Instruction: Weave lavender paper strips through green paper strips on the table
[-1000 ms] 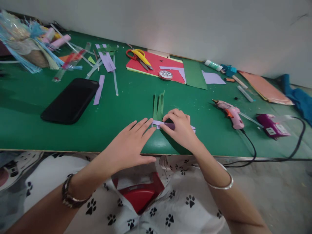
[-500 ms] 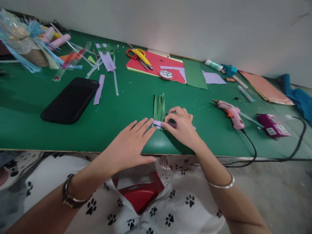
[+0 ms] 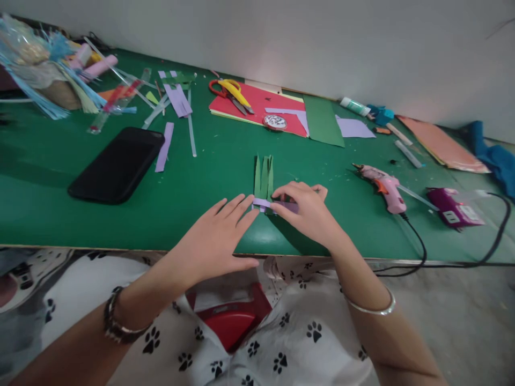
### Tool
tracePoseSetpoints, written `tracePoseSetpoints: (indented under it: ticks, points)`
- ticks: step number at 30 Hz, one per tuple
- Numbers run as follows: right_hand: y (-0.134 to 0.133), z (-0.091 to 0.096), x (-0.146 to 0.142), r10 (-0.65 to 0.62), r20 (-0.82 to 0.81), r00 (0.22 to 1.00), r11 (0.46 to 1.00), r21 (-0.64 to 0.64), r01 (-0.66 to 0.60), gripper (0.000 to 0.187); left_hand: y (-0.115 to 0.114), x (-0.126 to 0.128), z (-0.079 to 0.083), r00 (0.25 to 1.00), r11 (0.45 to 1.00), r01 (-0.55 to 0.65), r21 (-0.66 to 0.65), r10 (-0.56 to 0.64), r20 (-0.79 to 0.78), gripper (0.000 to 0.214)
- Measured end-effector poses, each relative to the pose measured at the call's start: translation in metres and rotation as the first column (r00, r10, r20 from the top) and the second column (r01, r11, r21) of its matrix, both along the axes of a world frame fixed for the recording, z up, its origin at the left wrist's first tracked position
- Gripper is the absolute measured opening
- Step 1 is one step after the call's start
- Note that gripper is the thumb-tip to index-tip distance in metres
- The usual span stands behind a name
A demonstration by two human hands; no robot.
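Several narrow green paper strips [image 3: 263,179] lie side by side near the table's front edge, pointing away from me. Across their lower ends runs a purple paper strip [image 3: 262,203]. My left hand [image 3: 219,236] lies flat with its fingers spread, and its fingertips press the left end of the purple strip. From the right, my right hand [image 3: 308,209] pinches the purple strip between thumb and forefinger, just beside the green strips. Part of the purple strip shows dark under that hand, and the rest is hidden.
A black phone [image 3: 117,165] and a loose purple strip [image 3: 164,147] lie to the left. Yellow-handled scissors [image 3: 234,94] and a tape roll [image 3: 275,122] rest on red paper [image 3: 257,107] at the back. Rightward are a pink glue gun [image 3: 382,185] and a purple power box [image 3: 454,209] with a black cable.
My right hand has slid slightly to the right along the purple strip, its fingers a little flatter. The left hand has kept its place. The view has shifted slightly.
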State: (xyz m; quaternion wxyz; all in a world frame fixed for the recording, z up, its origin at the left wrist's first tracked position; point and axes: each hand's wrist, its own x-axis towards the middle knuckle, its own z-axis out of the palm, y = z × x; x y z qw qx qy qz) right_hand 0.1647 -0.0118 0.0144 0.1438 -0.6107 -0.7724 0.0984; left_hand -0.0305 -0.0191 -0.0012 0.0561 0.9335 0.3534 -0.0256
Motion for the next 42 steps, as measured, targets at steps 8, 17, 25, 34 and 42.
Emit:
tracePoseSetpoints:
  ticks: [8,17,25,34,42]
  points:
    - [0.001,0.003,0.001,-0.049,-0.034,0.998,0.996,-0.078,0.047,0.015,0.000,0.001,-0.001,1.000,1.000,-0.002,0.003,0.002,0.004,0.080]
    - [0.005,0.000,0.006,-0.038,-0.024,0.999,0.998,-0.044,0.037,0.021,-0.001,-0.001,0.000,1.000,1.000,0.011,0.028,-0.012,0.029,0.077]
    - [0.008,-0.004,0.009,-0.025,-0.007,1.000,0.999,-0.025,0.025,0.020,-0.004,0.001,-0.002,0.991,0.993,0.068,0.093,-0.078,0.113,0.078]
    - [0.008,-0.008,0.010,-0.012,-0.006,1.000,1.000,0.002,0.012,0.019,-0.009,0.011,-0.001,0.995,0.990,0.048,0.135,-0.059,0.082,0.073]
    - [0.008,-0.008,0.010,-0.006,0.006,1.000,1.000,0.016,0.005,0.019,-0.010,0.013,-0.003,0.996,0.988,0.038,0.148,-0.049,0.069,0.077]
